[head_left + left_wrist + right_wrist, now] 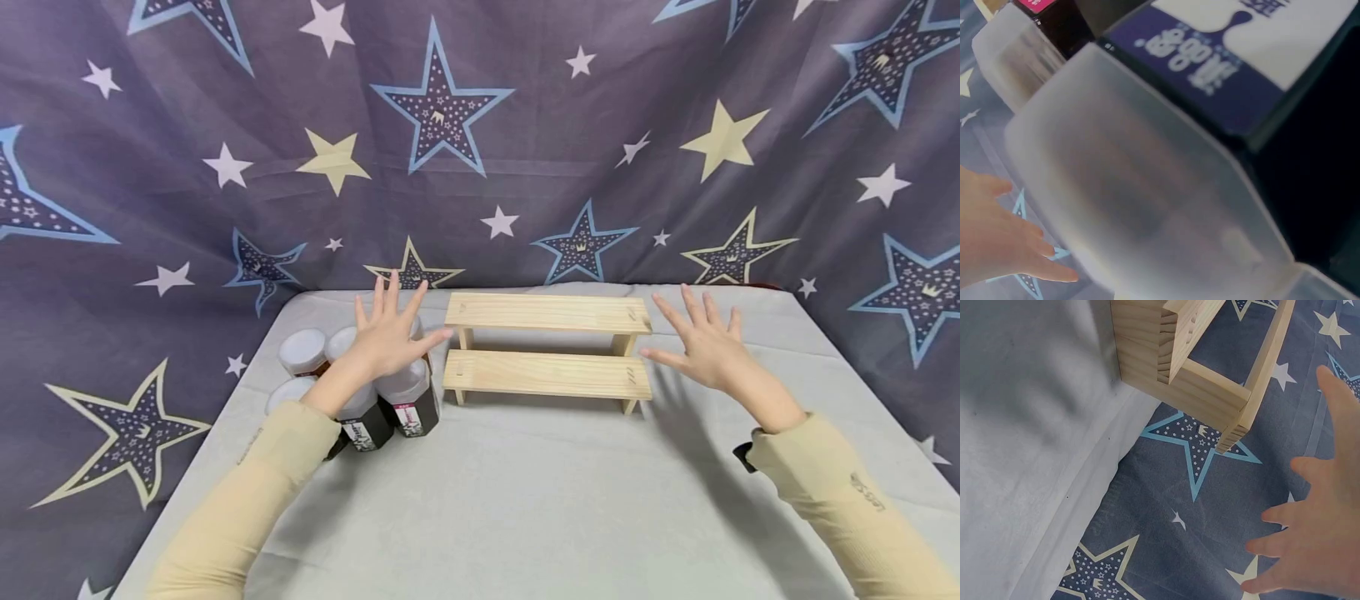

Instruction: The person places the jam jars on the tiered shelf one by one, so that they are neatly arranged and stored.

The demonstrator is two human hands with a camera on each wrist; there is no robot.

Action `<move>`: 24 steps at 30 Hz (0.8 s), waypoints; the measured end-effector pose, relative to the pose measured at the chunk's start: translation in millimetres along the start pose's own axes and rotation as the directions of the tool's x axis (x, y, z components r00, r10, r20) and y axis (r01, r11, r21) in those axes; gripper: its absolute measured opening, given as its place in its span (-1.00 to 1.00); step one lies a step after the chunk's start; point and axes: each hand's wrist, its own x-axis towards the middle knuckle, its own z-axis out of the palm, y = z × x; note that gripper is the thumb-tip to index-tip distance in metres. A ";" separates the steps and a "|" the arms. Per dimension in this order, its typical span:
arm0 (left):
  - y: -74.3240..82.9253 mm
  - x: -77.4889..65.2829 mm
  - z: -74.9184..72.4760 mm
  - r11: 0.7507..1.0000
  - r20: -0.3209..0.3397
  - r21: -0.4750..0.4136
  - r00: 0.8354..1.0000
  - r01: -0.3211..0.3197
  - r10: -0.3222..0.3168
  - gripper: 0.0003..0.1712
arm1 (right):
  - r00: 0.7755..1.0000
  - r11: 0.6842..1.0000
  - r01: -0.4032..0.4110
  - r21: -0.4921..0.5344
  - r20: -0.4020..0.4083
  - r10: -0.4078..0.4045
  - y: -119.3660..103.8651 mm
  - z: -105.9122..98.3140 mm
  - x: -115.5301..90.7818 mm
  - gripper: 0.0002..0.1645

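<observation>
My left hand (387, 337) is held with fingers spread over a group of dark bottles with frosted white caps, holding nothing. One bottle (408, 408) with a pink-and-white label stands at the group's right front, and another bottle (363, 423) stands beside it. Close up in the left wrist view, a frosted cap (1141, 181) tops a bottle with a purple-and-white label (1210, 69). My right hand (705, 346), also spread and empty, hovers right of a two-step wooden rack (547, 372). In the right wrist view the rack's end (1179, 394) is apart from the fingers.
Light grey cloth (540, 500) covers the table. Behind it hangs a dark curtain (517, 175) printed with stars. More frosted caps, such as the white cap (303, 348), show left of the left hand; the forearm partly hides the group.
</observation>
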 end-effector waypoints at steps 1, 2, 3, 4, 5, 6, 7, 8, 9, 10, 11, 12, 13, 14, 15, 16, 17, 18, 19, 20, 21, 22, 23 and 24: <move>0.2 0.1 0.2 1.000 0.001 -0.005 1.000 0.000 0.000 -0.03 | 1.000 1.000 0.000 0.002 -0.001 0.000 -0.3 0.0 -0.1 0.03; 0.2 0.2 0.5 1.000 0.001 -0.005 1.000 0.001 -0.001 -0.03 | 1.000 1.000 -0.001 0.001 -0.002 0.001 -0.2 -0.2 -0.1 0.02; 0.1 0.3 0.7 1.000 0.002 -0.004 1.000 0.001 -0.001 -0.03 | 1.000 1.000 0.000 0.002 -0.004 0.000 -0.3 -0.1 -0.1 0.02; 0.1 0.4 1.1 1.000 0.001 -0.005 1.000 0.000 0.000 -0.03 | 1.000 1.000 0.001 0.003 -0.005 -0.001 -0.5 -0.3 -0.3 0.02; 0.3 0.2 1.4 1.000 0.002 -0.007 1.000 0.000 0.000 -0.02 | 1.000 1.000 0.001 0.002 -0.007 -0.001 -0.7 -0.4 -0.4 0.02; 0.2 0.2 1.7 1.000 0.003 -0.008 1.000 0.000 0.000 -0.02 | 1.000 1.000 0.002 0.002 -0.007 -0.002 -1.0 -0.5 -0.5 0.02; 0.5 -0.3 1.6 1.000 0.004 -0.006 1.000 -0.001 0.001 -0.02 | 1.000 1.000 0.003 0.001 -0.009 -0.003 -1.2 -0.5 -0.7 0.02; 0.6 -0.8 1.7 1.000 0.005 -0.002 1.000 0.000 0.000 -0.02 | 1.000 1.000 0.004 0.000 -0.009 -0.004 -1.4 -0.4 -0.8 0.02; 0.7 -1.4 1.7 1.000 0.005 -0.001 1.000 -0.001 0.001 -0.02 | 1.000 1.000 0.006 -0.001 -0.010 -0.006 -1.6 -0.2 -0.9 0.02; 1.0 -2.0 1.7 1.000 0.005 -0.001 1.000 -0.001 0.001 -0.03 | 1.000 1.000 0.007 -0.002 -0.010 -0.007 -1.7 -0.1 -0.9 0.01; 1.2 -2.7 1.8 1.000 0.006 0.000 1.000 -0.002 0.002 -0.03 | 1.000 1.000 0.009 -0.003 -0.013 -0.009 -1.8 0.3 -0.9 0.01; 1.4 -3.4 1.7 1.000 0.006 0.000 1.000 -0.001 0.001 -0.03 | 1.000 1.000 0.012 -0.001 -0.015 -0.012 -2.1 0.7 -0.9 0.01; 1.7 -4.0 1.8 1.000 0.007 0.000 1.000 -0.002 0.002 -0.04 | 1.000 1.000 0.014 0.001 -0.016 -0.014 -2.4 1.2 -1.0 0.01; 1.3 -4.2 2.3 1.000 0.008 0.003 1.000 -0.003 0.002 -0.04 | 1.000 1.000 0.016 0.003 -0.016 -0.016 -2.8 1.8 -1.0 0.00; 1.1 -4.7 2.7 1.000 0.010 0.004 1.000 -0.004 0.004 -0.04 | 1.000 1.000 0.018 0.006 -0.017 -0.018 -3.0 2.6 -1.1 0.00; 0.9 -5.1 2.9 1.000 0.013 0.004 1.000 -0.004 0.004 -0.04 | 1.000 1.000 0.021 0.010 -0.017 -0.021 -3.4 3.6 -1.2 0.00; 0.3 -5.4 3.2 1.000 0.017 0.005 1.000 -0.004 0.004 -0.03 | 1.000 1.000 0.024 0.016 -0.017 -0.024 -3.7 4.5 -1.4 0.00; -0.4 -5.8 3.5 1.000 0.019 0.008 1.000 -0.003 0.003 -0.03 | 1.000 0.999 0.027 0.020 -0.016 -0.027 -3.9 5.4 -1.7 0.00; -1.3 -6.3 3.7 1.000 0.020 0.015 1.000 -0.002 0.002 -0.03 | 0.999 0.999 0.031 0.025 -0.016 -0.030 -4.0 6.1 -2.0 -0.01; -2.4 -6.8 3.6 1.000 0.020 0.017 1.000 -0.001 0.001 -0.03 | 0.999 0.999 0.035 0.030 -0.016 -0.035 -4.0 6.9 -2.1 -0.01; -3.3 -7.5 2.9 1.000 0.020 0.014 1.000 0.001 -0.002 -0.03 | 0.999 0.998 0.039 0.039 -0.017 -0.038 -3.7 7.6 -2.4 -0.01; -4.7 -8.2 2.2 1.000 0.016 0.014 1.000 0.002 -0.002 -0.03 | 0.999 0.998 0.042 0.051 -0.021 -0.040 -3.3 7.9 -2.6 -0.02; -6.2 -9.3 1.3 1.000 0.012 0.014 1.000 0.003 -0.004 -0.03 | 0.999 0.997 0.044 0.064 -0.028 -0.043 -2.7 8.2 -2.8 -0.02; -7.7 -10.7 0.1 1.000 0.004 0.011 1.000 0.005 -0.005 -0.03 | 0.998 0.996 0.046 0.073 -0.033 -0.044 -1.9 8.5 -2.9 -0.02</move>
